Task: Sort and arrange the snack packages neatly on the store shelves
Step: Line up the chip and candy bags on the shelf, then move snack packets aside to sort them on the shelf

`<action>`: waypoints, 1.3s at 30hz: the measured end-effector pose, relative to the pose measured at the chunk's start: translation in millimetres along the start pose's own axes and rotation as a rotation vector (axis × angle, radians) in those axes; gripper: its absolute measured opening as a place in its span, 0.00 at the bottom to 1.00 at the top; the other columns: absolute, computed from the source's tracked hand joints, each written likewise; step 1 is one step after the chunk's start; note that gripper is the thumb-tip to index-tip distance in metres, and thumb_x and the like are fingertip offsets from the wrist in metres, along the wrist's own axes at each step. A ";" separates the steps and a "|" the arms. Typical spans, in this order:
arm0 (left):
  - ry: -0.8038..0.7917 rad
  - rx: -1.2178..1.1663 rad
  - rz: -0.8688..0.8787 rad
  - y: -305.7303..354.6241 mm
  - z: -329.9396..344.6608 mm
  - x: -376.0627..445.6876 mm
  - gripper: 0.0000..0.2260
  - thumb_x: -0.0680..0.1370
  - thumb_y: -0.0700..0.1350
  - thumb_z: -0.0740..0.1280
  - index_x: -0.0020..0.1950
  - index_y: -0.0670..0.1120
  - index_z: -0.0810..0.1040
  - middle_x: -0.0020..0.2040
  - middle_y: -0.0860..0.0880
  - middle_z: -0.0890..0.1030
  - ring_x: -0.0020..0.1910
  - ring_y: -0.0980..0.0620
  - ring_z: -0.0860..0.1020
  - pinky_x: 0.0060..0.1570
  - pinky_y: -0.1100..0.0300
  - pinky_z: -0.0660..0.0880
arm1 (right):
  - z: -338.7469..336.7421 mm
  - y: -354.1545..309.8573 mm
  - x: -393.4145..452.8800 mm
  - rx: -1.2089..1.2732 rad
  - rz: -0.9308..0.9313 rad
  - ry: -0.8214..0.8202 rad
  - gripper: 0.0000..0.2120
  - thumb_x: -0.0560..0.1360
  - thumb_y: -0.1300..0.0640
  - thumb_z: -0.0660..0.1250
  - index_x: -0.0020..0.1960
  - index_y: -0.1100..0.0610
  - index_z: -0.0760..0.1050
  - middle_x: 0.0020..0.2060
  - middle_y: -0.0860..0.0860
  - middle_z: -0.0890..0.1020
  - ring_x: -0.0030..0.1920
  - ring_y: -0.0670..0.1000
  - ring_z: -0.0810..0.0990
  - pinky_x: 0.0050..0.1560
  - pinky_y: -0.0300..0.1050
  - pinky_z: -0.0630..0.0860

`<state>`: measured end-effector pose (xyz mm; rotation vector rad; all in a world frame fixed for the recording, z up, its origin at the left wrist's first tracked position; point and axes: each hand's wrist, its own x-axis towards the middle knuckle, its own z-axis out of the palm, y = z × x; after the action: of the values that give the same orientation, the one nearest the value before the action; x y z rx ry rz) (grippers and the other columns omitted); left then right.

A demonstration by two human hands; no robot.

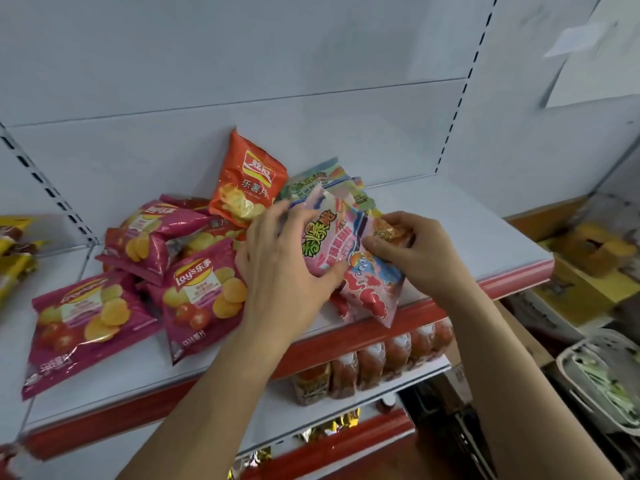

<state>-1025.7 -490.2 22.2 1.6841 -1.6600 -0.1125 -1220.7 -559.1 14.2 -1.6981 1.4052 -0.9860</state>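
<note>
At far left, yellow packets [14,251] lie on the neighbouring shelf. Magenta chip bags [90,323] are strewn across the white shelf [467,230], and an orange chip bag [247,181] leans upright against the back panel. The left hand [280,268] reaches in palm down, fingers and thumb curled round the left edge of a pink snack packet [346,258] near the shelf's front lip. The right hand [412,252] pinches that packet's right side along with a small orange packet [391,232].
</note>
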 end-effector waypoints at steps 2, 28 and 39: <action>-0.119 0.004 -0.018 -4.6 -0.3 1.6 0.28 0.72 0.61 0.74 0.68 0.56 0.70 0.65 0.54 0.69 0.65 0.51 0.71 0.61 0.48 0.73 | 1.1 3.7 11.4 -0.035 -0.017 -0.029 0.18 0.70 0.47 0.79 0.56 0.50 0.79 0.47 0.43 0.84 0.44 0.43 0.85 0.44 0.45 0.82; 0.006 0.417 -0.191 -108.7 -181.3 -59.8 0.27 0.75 0.54 0.56 0.71 0.46 0.71 0.70 0.45 0.71 0.71 0.43 0.69 0.70 0.45 0.68 | 128.3 -126.7 -14.1 -0.503 -0.673 -0.182 0.28 0.75 0.37 0.60 0.72 0.47 0.71 0.72 0.54 0.71 0.77 0.61 0.61 0.72 0.68 0.63; 0.043 0.494 -0.542 -257.9 -368.4 -173.0 0.32 0.79 0.50 0.63 0.81 0.46 0.57 0.81 0.47 0.58 0.81 0.46 0.55 0.77 0.42 0.58 | 349.2 -228.3 -106.9 -0.575 -0.838 -0.490 0.28 0.79 0.41 0.65 0.76 0.45 0.63 0.78 0.48 0.60 0.81 0.54 0.48 0.75 0.65 0.59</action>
<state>-638.1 -207.4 66.4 2.4630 -1.2170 0.0839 -821.6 -399.9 44.2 -2.8356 0.6517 -0.4834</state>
